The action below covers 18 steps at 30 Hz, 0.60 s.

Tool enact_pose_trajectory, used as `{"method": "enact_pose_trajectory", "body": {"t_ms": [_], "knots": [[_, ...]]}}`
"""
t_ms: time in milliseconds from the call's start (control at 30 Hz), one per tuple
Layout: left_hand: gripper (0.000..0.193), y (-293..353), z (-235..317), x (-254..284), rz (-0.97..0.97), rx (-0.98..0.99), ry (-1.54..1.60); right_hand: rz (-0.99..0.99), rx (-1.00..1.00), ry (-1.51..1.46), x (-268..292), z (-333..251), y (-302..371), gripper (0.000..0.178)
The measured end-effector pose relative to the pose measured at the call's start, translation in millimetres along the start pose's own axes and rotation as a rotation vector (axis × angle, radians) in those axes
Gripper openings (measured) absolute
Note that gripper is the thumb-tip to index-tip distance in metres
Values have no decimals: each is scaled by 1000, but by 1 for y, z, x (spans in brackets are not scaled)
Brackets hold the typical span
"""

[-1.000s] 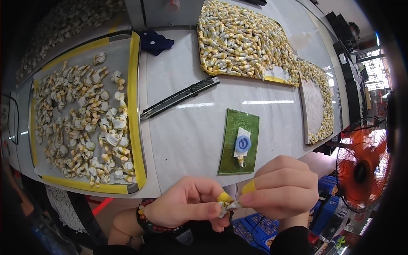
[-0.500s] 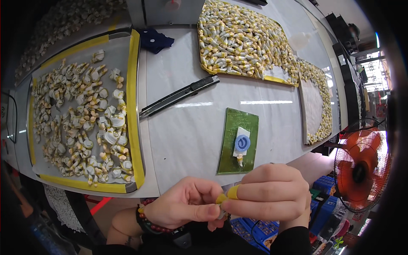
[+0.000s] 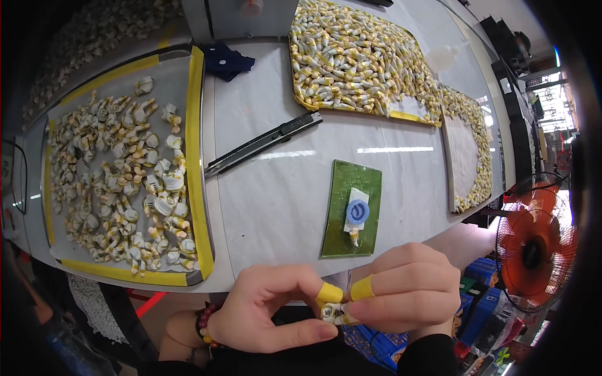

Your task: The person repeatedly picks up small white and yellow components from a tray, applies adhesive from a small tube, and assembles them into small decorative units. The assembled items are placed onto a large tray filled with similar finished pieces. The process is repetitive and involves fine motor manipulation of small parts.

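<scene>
Just off the table's near edge, my left hand and my right hand meet fingertip to fingertip. Between the left thumb and index finger is a small white figurine part with a hollow end towards me. My right fingers pinch its other side, where a slim pale piece shows; I cannot tell whether it is separate. Yellow tape wraps an index fingertip on each hand. Ahead of them lies a green slab bearing a white pad, a blue ring and a small yellow-and-white part.
On the left stands a yellow-taped tray of loose white figurine parts. A black utility knife lies right of it, below a dark blue cloth. Far back is a tray densely filled with yellow-and-white parts. An orange fan stands right.
My hands have turned the small white part so its hollow end shows. My left index finger has straightened over it, and my right hand has shifted slightly.
</scene>
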State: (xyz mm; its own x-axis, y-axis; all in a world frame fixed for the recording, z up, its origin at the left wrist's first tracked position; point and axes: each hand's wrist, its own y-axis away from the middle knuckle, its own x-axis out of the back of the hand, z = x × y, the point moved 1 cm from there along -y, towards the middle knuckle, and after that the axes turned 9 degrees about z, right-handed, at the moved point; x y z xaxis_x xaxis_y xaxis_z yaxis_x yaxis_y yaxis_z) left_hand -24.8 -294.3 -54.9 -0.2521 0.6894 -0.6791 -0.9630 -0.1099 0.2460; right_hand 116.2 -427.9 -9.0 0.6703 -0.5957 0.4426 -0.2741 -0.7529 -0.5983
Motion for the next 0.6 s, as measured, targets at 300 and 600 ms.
{"method": "enact_pose_trajectory", "body": {"t_ms": [300,600], "knots": [[30,-1,6,5,-56,-202,-302,-55,9,-41,2,-11,0,14],[30,-4,-8,2,20,-243,-183,-187,59,131,18,-20,-8,14]]}}
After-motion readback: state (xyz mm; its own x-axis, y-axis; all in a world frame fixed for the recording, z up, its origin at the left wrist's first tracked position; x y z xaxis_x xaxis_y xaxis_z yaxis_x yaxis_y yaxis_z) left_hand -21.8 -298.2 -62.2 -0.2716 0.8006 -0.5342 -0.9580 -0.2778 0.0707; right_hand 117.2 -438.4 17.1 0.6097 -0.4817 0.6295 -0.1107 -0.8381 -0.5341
